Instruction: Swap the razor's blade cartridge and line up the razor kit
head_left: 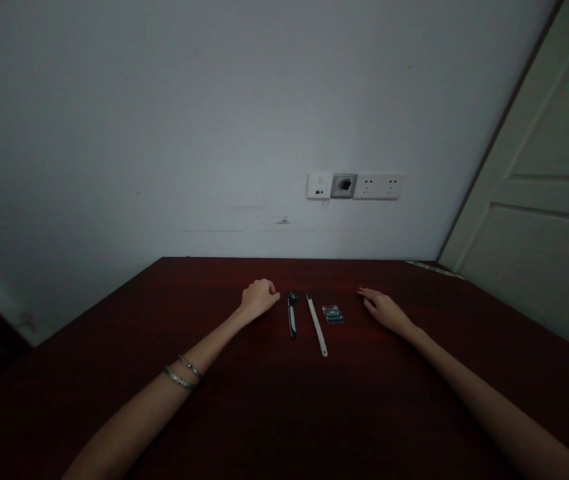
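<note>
My left hand rests on the dark red table with its fingers curled in, just left of a razor; nothing shows in it. The razor has a dark and pale handle, its head pointing to the wall. Right of it lies a long, thin white stick, with a dark far tip and a hole at its near end. Beside that is a small clear pack holding teal pieces, perhaps blade cartridges. Farther right, my right hand lies on the table, fingers stretched out and holding nothing.
The wooden table reaches back to a pale wall. Sockets and switch plates are set in the wall. A panelled door stands at the right. Two bracelets circle my left forearm.
</note>
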Tool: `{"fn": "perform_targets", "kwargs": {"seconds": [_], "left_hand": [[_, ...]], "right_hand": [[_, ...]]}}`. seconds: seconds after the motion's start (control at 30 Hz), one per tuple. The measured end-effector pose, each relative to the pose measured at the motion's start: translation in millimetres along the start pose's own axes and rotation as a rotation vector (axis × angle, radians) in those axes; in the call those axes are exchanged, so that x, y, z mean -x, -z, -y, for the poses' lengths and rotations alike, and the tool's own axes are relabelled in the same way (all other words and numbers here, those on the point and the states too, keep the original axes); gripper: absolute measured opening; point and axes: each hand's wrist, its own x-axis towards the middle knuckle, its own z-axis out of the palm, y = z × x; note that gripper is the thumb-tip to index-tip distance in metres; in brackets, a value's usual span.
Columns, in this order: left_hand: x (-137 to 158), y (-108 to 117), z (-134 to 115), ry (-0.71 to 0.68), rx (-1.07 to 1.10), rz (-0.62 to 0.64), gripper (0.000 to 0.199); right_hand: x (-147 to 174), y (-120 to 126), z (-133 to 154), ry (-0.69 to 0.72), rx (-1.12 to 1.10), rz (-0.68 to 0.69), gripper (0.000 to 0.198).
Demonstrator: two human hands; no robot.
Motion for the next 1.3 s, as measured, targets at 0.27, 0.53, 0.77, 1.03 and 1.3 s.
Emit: {"fn": "perform_targets", "kwargs": {"seconds": [0.27,0.53,0.77,1.03,1.3], "left_hand": [[22.2,-15.7,-30.3,-0.082,-0.038,0.113,0.029],[26.3,-23.0,-34.1,-0.066,-0.102,0.126,0.036],[25.6,-28.8,-34.0,-0.081,-0.129,0.127,0.028],[27.9,-14.8,-40.5,-0.103,-0.120,0.048,0.032],[30.8,11.6,-56.9,-0.136,0.008,-0.097,0.033]], "right_hand": [[-0.5,-1.6,-2.3,-0.003,-0.011,-0.003,0.039],[-0.3,-1.4,-1.6,0.000,0.010,-0.003,0.040],[-0.1,-0.6,0.1,0.007,0.044,0.010,0.043],[-1.0,4.3,-2.8,-0.072,-0.106,-0.038,0.043],[-18.6,31.7,76.1,-0.223,-0.709,-0.148,0.027]]}}
